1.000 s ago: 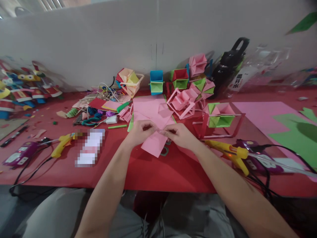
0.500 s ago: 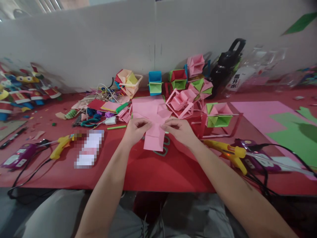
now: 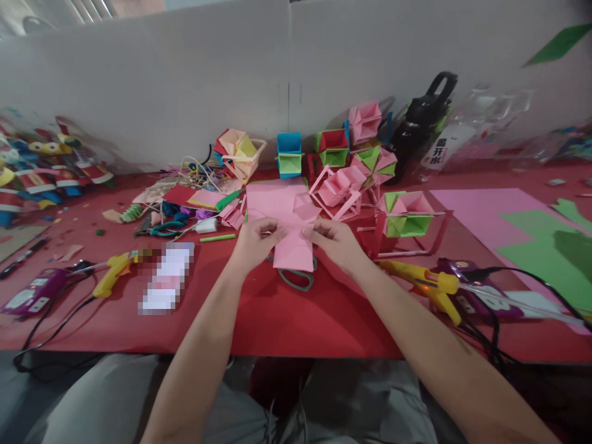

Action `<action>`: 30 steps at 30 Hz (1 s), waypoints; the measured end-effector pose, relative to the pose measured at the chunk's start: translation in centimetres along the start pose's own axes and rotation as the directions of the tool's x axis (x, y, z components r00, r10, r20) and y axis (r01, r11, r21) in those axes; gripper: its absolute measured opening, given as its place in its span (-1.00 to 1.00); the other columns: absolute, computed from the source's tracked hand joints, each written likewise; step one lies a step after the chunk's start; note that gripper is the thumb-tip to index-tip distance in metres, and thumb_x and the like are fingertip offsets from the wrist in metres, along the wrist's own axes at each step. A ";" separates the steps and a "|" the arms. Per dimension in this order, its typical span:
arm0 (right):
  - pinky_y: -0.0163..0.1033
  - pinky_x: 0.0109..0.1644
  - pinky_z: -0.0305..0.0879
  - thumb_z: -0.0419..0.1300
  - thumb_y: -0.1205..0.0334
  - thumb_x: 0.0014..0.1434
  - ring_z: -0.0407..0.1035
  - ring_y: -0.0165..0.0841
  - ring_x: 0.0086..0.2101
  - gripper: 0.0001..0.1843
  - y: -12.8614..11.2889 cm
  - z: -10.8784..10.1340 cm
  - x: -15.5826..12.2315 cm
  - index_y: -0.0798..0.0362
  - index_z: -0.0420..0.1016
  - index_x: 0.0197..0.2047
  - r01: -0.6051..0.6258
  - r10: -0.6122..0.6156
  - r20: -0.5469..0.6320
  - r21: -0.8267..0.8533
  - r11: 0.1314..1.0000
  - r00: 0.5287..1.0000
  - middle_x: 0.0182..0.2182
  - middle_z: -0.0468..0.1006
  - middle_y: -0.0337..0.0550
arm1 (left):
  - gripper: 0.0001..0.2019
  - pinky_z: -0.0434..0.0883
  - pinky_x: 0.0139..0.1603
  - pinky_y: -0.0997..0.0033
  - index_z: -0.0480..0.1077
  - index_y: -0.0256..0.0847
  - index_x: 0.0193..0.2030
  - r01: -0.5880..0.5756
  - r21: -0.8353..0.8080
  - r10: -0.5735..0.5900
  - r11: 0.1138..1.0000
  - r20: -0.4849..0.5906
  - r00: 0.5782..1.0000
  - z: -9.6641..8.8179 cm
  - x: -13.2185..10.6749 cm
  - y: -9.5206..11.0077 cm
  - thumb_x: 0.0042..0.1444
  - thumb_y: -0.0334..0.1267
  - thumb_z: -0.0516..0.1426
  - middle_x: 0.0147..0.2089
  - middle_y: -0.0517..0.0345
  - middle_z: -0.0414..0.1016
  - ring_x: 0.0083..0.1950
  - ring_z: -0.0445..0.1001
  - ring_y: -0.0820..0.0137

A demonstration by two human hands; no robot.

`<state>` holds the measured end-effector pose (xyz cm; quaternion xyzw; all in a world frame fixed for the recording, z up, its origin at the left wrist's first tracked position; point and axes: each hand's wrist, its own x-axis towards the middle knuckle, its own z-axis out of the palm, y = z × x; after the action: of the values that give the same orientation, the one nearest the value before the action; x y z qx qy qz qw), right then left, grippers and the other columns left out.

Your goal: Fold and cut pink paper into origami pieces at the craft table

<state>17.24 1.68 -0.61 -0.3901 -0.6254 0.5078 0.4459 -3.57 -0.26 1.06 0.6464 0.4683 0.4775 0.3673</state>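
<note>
Between my hands is a small pink piece of paper point(image 3: 293, 251), held above the red table. My left hand point(image 3: 261, 240) pinches its left edge with thumb and fingers, and my right hand point(image 3: 329, 239) pinches its right edge. Behind it lies more pink paper point(image 3: 268, 197) of the same colour, so the upper border of the held piece is hard to make out. Under its near edge a pair of scissors point(image 3: 298, 282) with grey-green handle loops shows in part; the blades are hidden.
Yellow glue guns point(image 3: 113, 274) lie at left and right, with cords trailing. A phone point(image 3: 167, 277) is left of my arm. Folded paper wheels on frames point(image 3: 409, 216) stand behind and right. A black bottle point(image 3: 419, 126) leans by the wall. Scraps and tools point(image 3: 185, 209) crowd the back left.
The pink piece has shifted slightly right and its near edge has tipped up, baring more of the scissor handles. Both hands still pinch it in nearly the same place.
</note>
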 end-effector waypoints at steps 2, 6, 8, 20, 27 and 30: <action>-0.24 -0.32 0.31 0.39 -0.19 0.06 0.35 -0.38 -0.44 -0.55 0.1 -0.1 0.1 0.06 0.55 -0.28 0.015 -0.015 -0.040 -0.021 1.000 0.999 -0.47 0.52 -0.23 | -0.71 0.48 -0.27 0.44 0.49 -0.26 -0.35 0.054 -0.062 -0.051 0.997 0.051 0.997 0.0 0.1 -0.1 0.05 -0.04 0.30 -0.31 0.08 0.59 -0.28 0.51 0.38; -0.11 -0.09 0.43 0.38 -0.13 0.12 0.48 -0.25 -0.21 -0.46 -0.2 -0.3 -0.1 0.03 0.51 0.05 0.162 -0.192 -0.143 -0.203 0.966 0.971 -0.17 0.60 -0.06 | -0.79 0.48 -0.28 0.46 0.50 -0.27 -0.33 0.072 -0.064 -0.072 0.995 0.006 0.997 0.0 0.2 -0.4 0.06 -0.13 0.28 -0.28 0.08 0.57 -0.28 0.50 0.39; 0.00 0.16 0.37 0.41 -0.12 0.10 0.46 -0.16 0.02 -0.39 -0.5 -0.4 -0.3 -0.01 0.49 0.13 0.301 -0.351 -0.099 -0.337 0.892 0.931 0.04 0.56 0.03 | -0.86 0.47 -0.28 0.48 0.51 -0.26 -0.32 0.065 -0.034 -0.066 0.997 -0.017 0.998 0.0 0.2 -0.6 0.07 -0.22 0.24 -0.29 0.12 0.56 -0.28 0.48 0.41; 0.08 0.28 0.28 0.22 0.10 0.33 0.41 -0.12 0.18 -0.80 -0.3 0.2 -1.0 -0.02 0.64 -0.23 0.465 -0.427 0.192 -0.468 0.751 0.883 0.17 0.53 0.05 | -0.80 0.36 -0.39 0.55 0.36 -0.24 -0.51 0.143 -0.010 -0.142 0.990 0.091 0.986 0.3 -0.2 0.8 0.11 -0.26 0.15 -0.54 0.28 0.36 -0.46 0.37 0.51; -0.12 -0.06 0.36 0.25 0.06 0.30 0.45 -0.25 -0.23 -0.73 -1.3 -0.1 -0.9 0.00 0.46 -0.39 0.358 -0.384 0.032 -0.441 0.823 0.923 -0.29 0.58 -0.10 | -0.69 0.50 -0.23 0.44 0.58 -0.27 -0.13 0.119 -0.085 -0.094 0.989 0.253 0.963 0.6 -0.7 0.9 0.16 -0.05 0.25 -0.26 0.10 0.61 -0.25 0.56 0.36; -0.20 -0.23 0.30 0.31 0.05 0.24 0.36 -0.33 -0.36 -0.73 -1.3 0.2 -1.1 0.00 0.40 -0.37 0.299 -0.330 -0.016 -0.384 0.873 0.944 -0.42 0.48 -0.21 | -0.69 0.48 -0.17 0.43 0.60 -0.29 -0.07 0.035 -0.029 -0.027 0.999 0.232 0.972 0.8 -0.7 0.7 0.14 -0.13 0.28 -0.16 0.06 0.64 -0.16 0.56 0.34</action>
<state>17.35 0.42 0.44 -0.3816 -0.7475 0.2826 0.4645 -2.71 -1.14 1.28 0.6840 0.4244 0.4009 0.4373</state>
